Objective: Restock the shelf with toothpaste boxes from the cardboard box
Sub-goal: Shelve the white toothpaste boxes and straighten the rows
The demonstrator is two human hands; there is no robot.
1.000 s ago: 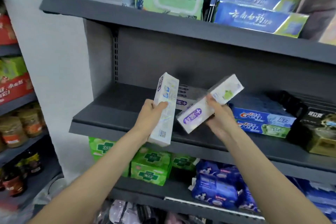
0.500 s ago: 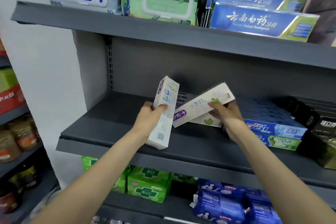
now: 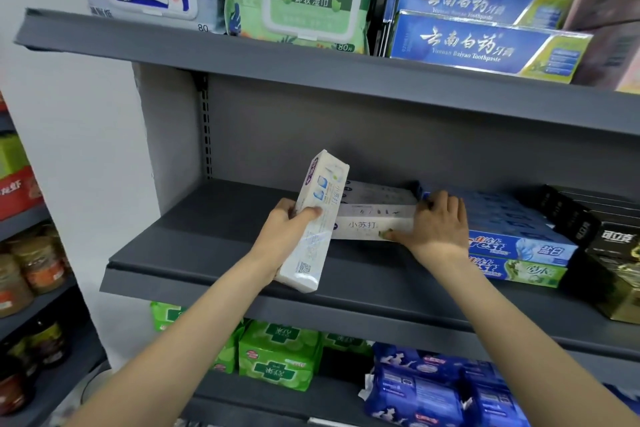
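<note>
The left hand (image 3: 282, 236) grasps an upright, light, stiff white cardboard toothpaste box (image 3: 317, 218) at mid-length, fingers clenched around it, while the right hand (image 3: 438, 227), fingers spread flat, seats an identical box (image 3: 372, 227) on the grey metal shelf (image 3: 221, 253).

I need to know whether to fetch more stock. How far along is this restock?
Done: white boxes lie on the middle shelf beside the Crest boxes. In hand: the right hand presses one box into place; the left hand holds another. Left: shelving that one. The cardboard box isn't visible.
</note>
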